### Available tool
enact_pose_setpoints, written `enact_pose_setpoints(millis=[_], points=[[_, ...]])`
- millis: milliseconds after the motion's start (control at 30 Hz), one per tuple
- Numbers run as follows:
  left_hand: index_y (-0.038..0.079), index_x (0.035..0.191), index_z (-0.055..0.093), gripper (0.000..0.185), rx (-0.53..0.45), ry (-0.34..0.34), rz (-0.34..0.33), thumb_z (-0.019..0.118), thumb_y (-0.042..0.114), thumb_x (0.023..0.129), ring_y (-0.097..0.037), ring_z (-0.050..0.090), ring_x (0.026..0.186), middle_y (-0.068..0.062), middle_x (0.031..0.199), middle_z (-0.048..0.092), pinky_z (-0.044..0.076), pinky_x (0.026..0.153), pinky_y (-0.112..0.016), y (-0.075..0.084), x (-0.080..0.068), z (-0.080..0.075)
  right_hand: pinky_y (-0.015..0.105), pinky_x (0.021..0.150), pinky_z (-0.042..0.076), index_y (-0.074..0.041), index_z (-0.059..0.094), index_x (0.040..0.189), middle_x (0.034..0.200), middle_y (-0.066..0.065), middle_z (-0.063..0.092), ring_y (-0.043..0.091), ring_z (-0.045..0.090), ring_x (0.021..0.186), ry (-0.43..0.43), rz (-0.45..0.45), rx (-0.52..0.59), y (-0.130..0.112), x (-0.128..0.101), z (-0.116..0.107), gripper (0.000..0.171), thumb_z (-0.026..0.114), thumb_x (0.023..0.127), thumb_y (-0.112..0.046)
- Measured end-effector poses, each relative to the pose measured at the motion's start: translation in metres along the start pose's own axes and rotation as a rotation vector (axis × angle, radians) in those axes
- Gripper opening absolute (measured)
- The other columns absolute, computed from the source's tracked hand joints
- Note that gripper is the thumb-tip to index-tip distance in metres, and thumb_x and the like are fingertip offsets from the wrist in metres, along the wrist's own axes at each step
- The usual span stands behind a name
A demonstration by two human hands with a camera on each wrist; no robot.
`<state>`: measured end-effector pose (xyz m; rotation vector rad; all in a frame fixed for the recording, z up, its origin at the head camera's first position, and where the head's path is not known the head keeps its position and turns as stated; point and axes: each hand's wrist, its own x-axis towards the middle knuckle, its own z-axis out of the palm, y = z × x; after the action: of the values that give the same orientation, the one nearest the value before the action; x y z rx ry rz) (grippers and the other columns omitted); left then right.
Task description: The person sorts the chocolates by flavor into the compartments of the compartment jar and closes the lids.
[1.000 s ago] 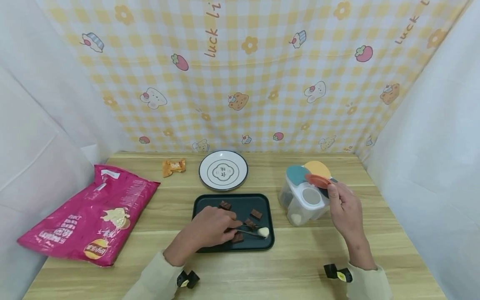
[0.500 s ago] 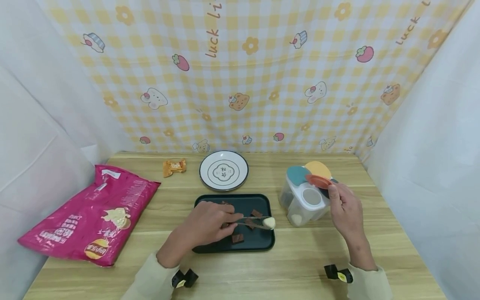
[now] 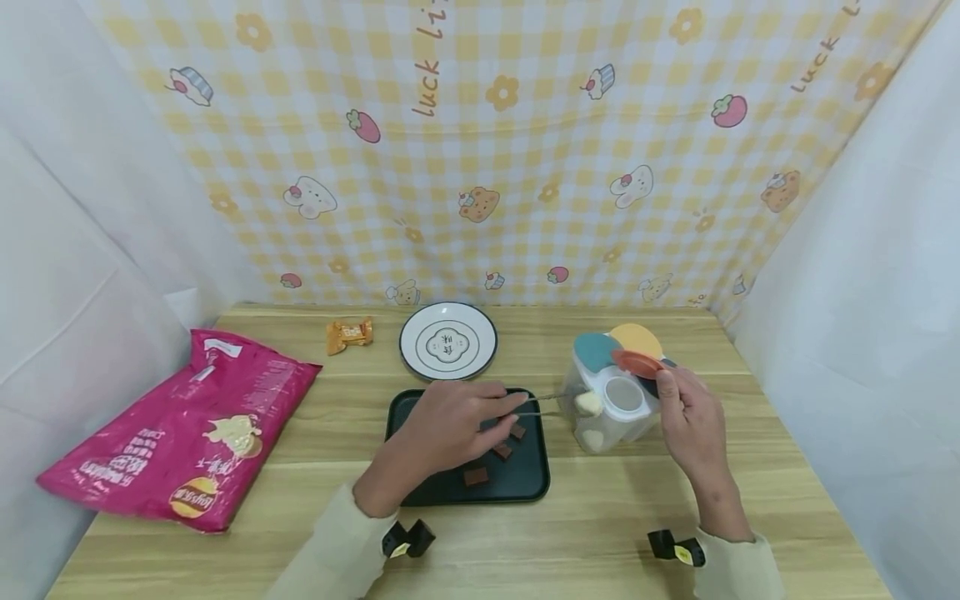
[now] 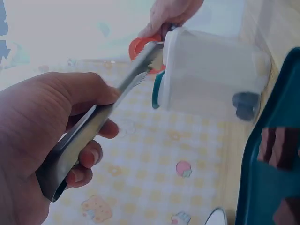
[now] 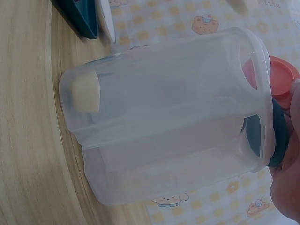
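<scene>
My left hand (image 3: 442,425) squeezes metal tongs (image 3: 542,402) on a pale candy (image 3: 588,402), beside the clear plastic multi-lid container (image 3: 611,408) right of the dark tray (image 3: 525,483). My right hand (image 3: 690,417) pinches its red lid (image 3: 637,361) open. Next, I judge: centre over the opening, release.

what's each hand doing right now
Left hand: closed on metal tongs, which pinch a pale candy beside the clear container.
Right hand: pinching the container's orange lid flap.
</scene>
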<state>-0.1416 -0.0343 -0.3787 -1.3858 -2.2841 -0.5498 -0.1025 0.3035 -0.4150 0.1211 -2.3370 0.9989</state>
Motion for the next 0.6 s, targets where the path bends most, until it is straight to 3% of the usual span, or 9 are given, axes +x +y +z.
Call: enact_pose_setpoints(millis=[100,267,433,600], points=[[0.014,0.121,0.079,0.028,-0.030,0.043,-0.018,0.074,0.023,0.095,-0.003,0.055,0.057,0.005,0.094,0.070,0.035,0.048,-0.015,0.002,0.009,0.008,0.018,0.090,0.038,-0.001,0.077,0.112,0.112,0.015,0.073,0.024,0.063,0.106,0.009,-0.012,-0.009,0.000,0.000,0.001,0.029,0.051,0.109,-0.013],[0.014,0.120,0.079,0.027,-0.069,0.088,-0.037,0.073,0.020,0.095,-0.003,0.055,0.058,0.005,0.092,0.070,0.034,0.047,-0.014,0.005,0.023,0.020,0.023,0.085,0.039,0.002,0.077,0.108,0.108,0.017,0.073,0.017,0.061,0.101,0.026,-0.021,-0.009,0.000,0.000,0.001,0.029,0.052,0.109,-0.012],[0.017,0.122,0.079,0.028,-0.041,0.049,-0.064,0.073,0.022,0.095,-0.003,0.048,0.055,0.007,0.091,0.068,0.029,0.046,-0.014,0.009,0.030,0.028,0.030,0.083,0.040,0.004,0.076,0.105,0.106,0.018,0.073,0.013,0.059,0.099,0.030,-0.018,-0.006,0.000,0.000,0.000,0.029,0.052,0.108,-0.011],[0.017,0.124,0.078,0.030,-0.034,0.006,-0.086,0.073,0.024,0.096,-0.003,0.046,0.055,0.006,0.092,0.068,0.030,0.047,-0.016,0.011,0.032,0.030,0.026,0.085,0.040,0.001,0.076,0.113,0.110,0.016,0.072,0.014,0.060,0.100,0.009,0.000,0.005,-0.001,0.000,0.000,0.029,0.051,0.109,-0.014]])
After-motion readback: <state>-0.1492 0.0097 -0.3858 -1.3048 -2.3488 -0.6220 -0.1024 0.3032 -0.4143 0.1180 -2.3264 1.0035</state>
